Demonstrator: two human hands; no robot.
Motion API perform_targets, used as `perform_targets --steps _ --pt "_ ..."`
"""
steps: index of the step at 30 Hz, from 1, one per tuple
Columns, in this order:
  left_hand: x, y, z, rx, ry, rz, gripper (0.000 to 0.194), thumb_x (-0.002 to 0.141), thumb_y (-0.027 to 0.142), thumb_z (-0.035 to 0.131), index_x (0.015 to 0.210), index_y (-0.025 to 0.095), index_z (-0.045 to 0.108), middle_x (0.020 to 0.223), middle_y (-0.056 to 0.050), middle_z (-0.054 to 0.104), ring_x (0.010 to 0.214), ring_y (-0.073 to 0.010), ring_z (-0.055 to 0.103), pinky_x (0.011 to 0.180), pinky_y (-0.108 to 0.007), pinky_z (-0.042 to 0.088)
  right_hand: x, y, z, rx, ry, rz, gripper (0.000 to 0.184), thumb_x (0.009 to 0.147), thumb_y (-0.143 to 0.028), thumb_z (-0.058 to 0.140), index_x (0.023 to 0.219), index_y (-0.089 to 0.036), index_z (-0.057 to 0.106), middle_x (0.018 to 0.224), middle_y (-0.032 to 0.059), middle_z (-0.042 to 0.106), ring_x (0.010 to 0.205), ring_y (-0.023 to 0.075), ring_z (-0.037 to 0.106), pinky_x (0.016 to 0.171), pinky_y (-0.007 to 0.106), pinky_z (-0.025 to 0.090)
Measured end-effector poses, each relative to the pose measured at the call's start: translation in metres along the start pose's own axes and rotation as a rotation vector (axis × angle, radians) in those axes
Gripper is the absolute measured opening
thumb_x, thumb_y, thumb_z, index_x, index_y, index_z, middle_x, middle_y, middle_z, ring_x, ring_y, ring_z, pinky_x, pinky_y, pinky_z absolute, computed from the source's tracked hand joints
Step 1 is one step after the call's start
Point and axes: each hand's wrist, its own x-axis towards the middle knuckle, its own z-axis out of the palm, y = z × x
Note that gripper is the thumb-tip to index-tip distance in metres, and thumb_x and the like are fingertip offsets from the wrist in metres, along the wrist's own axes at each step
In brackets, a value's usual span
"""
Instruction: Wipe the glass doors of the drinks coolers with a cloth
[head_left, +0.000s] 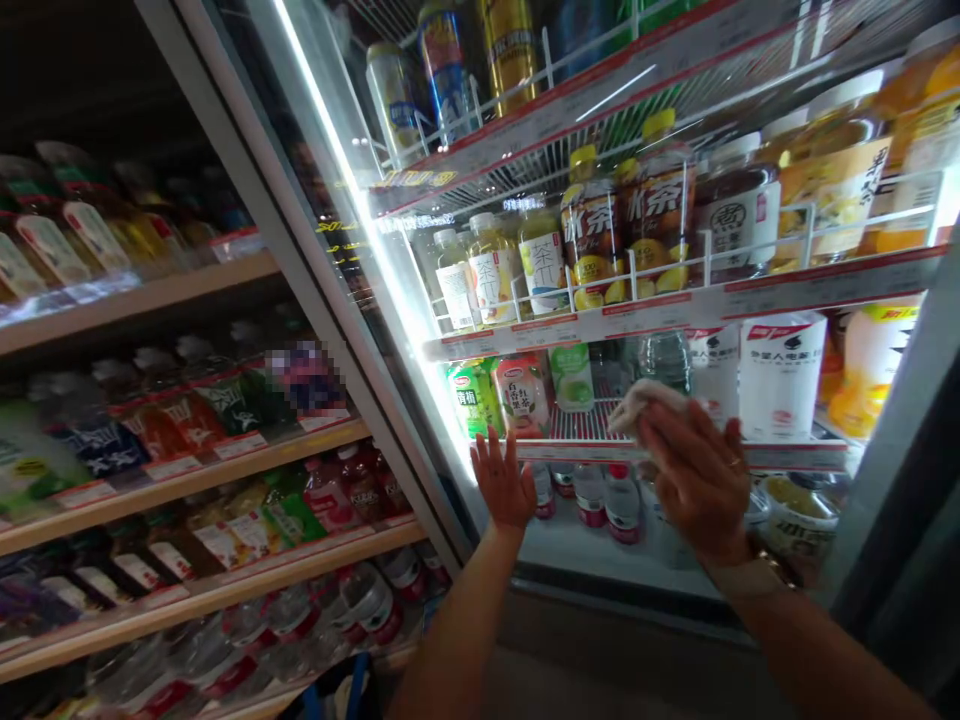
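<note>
My right hand [697, 480] presses its fingers over a crumpled whitish cloth [643, 402] in front of the lower shelf of a lit drinks fridge. My left hand [505, 487] is open with its fingers spread, near the left end of that shelf's price rail [600, 452]. It holds nothing. Just above its fingertips are a green carton [472, 398] and a red carton [523, 395]. Small pink-labelled bottles [622, 508] stand between my hands. Mirrored lettering and streaks suggest a glass pane in front of the drinks; whether my hands touch it I cannot tell.
Iced tea bottles [592, 230] stand on the middle shelf, with cans [446, 65] above. White pouches [781, 375] are to the right of my right hand. The fridge's bright left frame [382, 270] borders wooden shelves [187, 450] full of bottles. A dark edge [915, 500] rises at the right.
</note>
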Motion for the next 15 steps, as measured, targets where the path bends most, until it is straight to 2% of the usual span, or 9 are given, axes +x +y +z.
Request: perform_targets --steps 2,4,6,10,13,15 --pt "-0.001 0.000 0.001 0.007 0.007 -0.007 0.061 0.097 0.031 0.036 0.154 0.019 0.017 0.160 -0.014 0.021 0.149 -0.0280 0.013 0.120 -0.052 0.020 0.008 0.006 -0.001 -0.044 0.101 0.074 0.061 0.087 0.000 0.051 0.142 -0.028 0.048 0.140 0.0025 0.056 0.137 0.0267 0.043 0.121 0.051 0.025" --pt "-0.002 0.000 0.002 0.010 0.010 -0.011 0.061 0.097 0.032 0.036 0.154 0.020 0.017 0.160 -0.014 0.022 0.149 -0.0281 0.013 0.119 -0.053 0.021 0.003 0.002 0.002 -0.032 0.096 0.089 0.061 0.088 -0.002 0.050 0.143 -0.028 0.047 0.141 0.0028 0.054 0.136 0.0280 0.044 0.119 0.052 0.031" --pt "-0.003 0.000 0.003 0.009 0.005 -0.017 0.060 0.098 0.032 0.034 0.154 0.020 0.017 0.159 -0.014 0.023 0.149 -0.0281 0.013 0.119 -0.053 0.022 -0.013 -0.011 0.009 0.030 -0.005 0.036 0.058 0.091 -0.004 0.049 0.143 -0.027 0.046 0.138 0.0034 0.058 0.135 0.0258 0.046 0.117 0.048 0.035" --pt "-0.002 -0.001 0.002 0.006 0.000 -0.018 0.059 0.099 0.033 0.033 0.154 0.021 0.016 0.160 -0.014 0.022 0.149 -0.0278 0.012 0.118 -0.053 0.021 -0.054 -0.043 0.023 0.222 -0.279 -0.205 0.045 0.095 -0.006 0.046 0.135 -0.024 0.054 0.127 0.0011 0.066 0.127 0.0150 0.055 0.115 0.033 0.040" --pt "-0.001 -0.002 0.001 0.008 0.018 0.007 0.059 0.099 0.033 0.033 0.154 0.021 0.016 0.160 -0.014 0.021 0.150 -0.0274 0.012 0.119 -0.053 0.020 -0.066 -0.051 0.025 0.333 -0.356 -0.351 0.034 0.097 -0.010 0.046 0.125 -0.020 0.062 0.123 0.0003 0.069 0.122 0.0114 0.059 0.109 0.027 0.046" --pt "0.000 -0.003 0.001 0.003 0.021 0.016 0.059 0.098 0.032 0.034 0.154 0.020 0.017 0.161 -0.013 0.019 0.150 -0.0275 0.012 0.119 -0.052 0.020 -0.058 -0.042 0.018 0.324 -0.368 -0.368 0.032 0.097 -0.010 0.046 0.121 -0.020 0.064 0.123 0.0000 0.069 0.123 0.0127 0.058 0.109 0.028 0.047"
